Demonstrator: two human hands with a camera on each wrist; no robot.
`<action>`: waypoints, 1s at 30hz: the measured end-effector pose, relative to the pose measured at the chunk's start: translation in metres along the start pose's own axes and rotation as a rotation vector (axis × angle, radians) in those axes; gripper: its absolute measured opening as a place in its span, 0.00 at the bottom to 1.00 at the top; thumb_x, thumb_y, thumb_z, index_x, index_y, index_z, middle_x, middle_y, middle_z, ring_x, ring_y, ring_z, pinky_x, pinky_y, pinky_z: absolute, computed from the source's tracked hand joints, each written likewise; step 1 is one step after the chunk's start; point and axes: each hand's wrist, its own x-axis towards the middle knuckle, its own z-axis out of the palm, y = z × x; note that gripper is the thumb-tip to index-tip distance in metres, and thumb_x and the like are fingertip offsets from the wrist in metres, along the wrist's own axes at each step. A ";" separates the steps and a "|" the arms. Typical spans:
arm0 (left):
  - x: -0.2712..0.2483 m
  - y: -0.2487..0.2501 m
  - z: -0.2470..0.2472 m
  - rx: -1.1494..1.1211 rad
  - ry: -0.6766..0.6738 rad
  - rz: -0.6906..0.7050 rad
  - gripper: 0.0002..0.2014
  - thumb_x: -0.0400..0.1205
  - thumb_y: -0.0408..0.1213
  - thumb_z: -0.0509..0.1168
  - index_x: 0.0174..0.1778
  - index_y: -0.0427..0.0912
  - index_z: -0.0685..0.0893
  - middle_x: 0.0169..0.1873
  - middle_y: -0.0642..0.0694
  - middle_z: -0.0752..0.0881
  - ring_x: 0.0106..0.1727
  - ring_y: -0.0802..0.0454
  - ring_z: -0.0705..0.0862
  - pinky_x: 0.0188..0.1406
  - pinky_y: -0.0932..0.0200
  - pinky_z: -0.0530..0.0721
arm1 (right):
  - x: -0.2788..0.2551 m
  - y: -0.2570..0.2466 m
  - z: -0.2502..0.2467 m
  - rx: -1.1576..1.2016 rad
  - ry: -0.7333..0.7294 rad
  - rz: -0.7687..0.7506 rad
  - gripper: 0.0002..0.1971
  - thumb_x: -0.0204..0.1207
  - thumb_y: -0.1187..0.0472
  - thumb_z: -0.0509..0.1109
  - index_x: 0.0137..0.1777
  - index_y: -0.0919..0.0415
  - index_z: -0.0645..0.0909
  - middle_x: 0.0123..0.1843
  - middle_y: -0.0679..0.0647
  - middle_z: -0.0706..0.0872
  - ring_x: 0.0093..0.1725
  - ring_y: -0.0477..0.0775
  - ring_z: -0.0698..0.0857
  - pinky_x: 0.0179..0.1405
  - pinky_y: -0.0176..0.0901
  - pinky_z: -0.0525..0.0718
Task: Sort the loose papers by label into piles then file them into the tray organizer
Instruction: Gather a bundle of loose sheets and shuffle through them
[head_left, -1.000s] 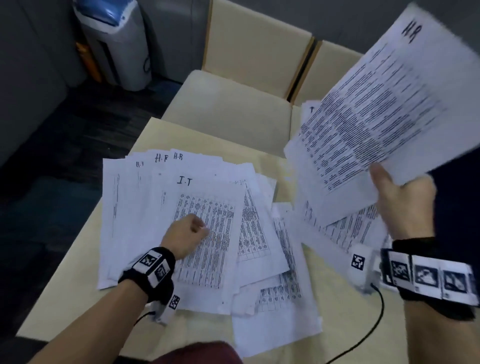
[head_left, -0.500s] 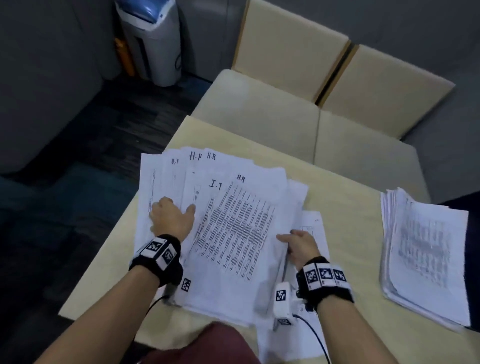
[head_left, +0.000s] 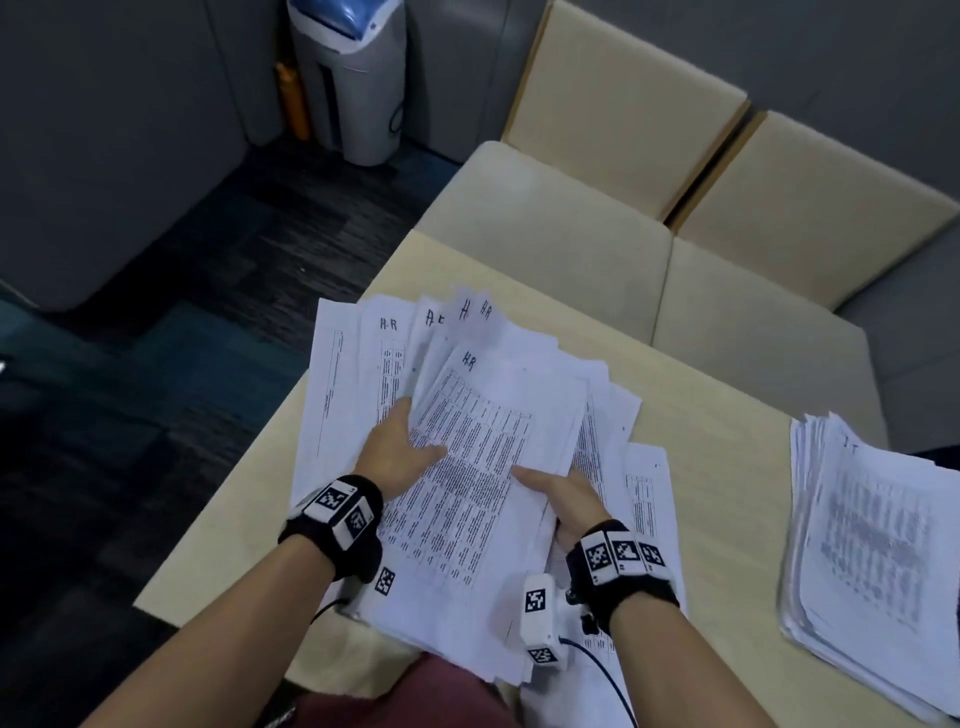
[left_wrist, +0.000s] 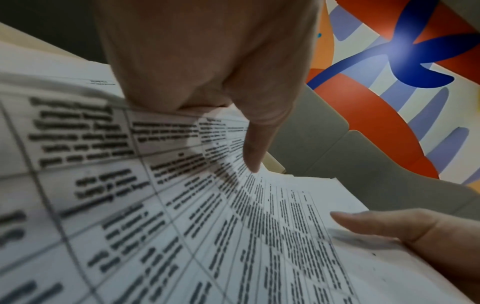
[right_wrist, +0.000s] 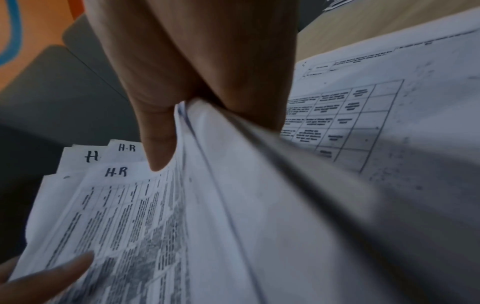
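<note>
A fanned heap of white printed papers (head_left: 483, 452), most marked "H-R" at the top, lies on the beige table (head_left: 701, 467). My left hand (head_left: 415, 441) grips the left edge of the top bundle, thumb on the top sheet. My right hand (head_left: 550, 488) pinches the bundle's right edge. In the left wrist view my left hand (left_wrist: 233, 102) has its thumb pressed on the printed table sheet (left_wrist: 207, 226). In the right wrist view my right hand (right_wrist: 194, 92) clamps a thick wad of sheets (right_wrist: 259, 205), thumb above and fingers below.
A separate thick stack of papers (head_left: 878, 545) sits at the table's right edge. Two cream padded seats (head_left: 545, 228) stand behind the table. A grey and blue bin (head_left: 353, 78) stands on the dark floor at the far left.
My right hand laid the raised H-R sheet on the heap, then took hold of the heap's right edge. My left hand shifted to grip the left edge, drawing the sheets together.
</note>
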 end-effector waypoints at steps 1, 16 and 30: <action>-0.002 0.001 -0.001 -0.033 -0.011 0.006 0.35 0.79 0.34 0.75 0.80 0.43 0.67 0.67 0.49 0.78 0.70 0.49 0.77 0.66 0.59 0.73 | 0.000 0.002 -0.002 -0.003 0.010 -0.015 0.43 0.53 0.57 0.93 0.70 0.63 0.81 0.61 0.60 0.92 0.59 0.65 0.91 0.64 0.67 0.87; 0.019 0.008 0.002 0.137 0.142 -0.127 0.41 0.70 0.46 0.82 0.71 0.32 0.69 0.68 0.36 0.72 0.67 0.38 0.76 0.66 0.46 0.79 | 0.000 0.014 -0.072 -0.287 0.499 -0.061 0.40 0.70 0.50 0.85 0.78 0.61 0.72 0.80 0.63 0.73 0.76 0.66 0.75 0.71 0.60 0.79; -0.001 0.056 0.016 -0.047 -0.172 0.144 0.32 0.74 0.29 0.78 0.73 0.42 0.76 0.54 0.48 0.86 0.48 0.50 0.87 0.51 0.48 0.89 | 0.013 0.006 -0.045 -0.002 0.191 -0.221 0.41 0.68 0.47 0.85 0.79 0.55 0.73 0.71 0.51 0.85 0.68 0.56 0.85 0.75 0.59 0.79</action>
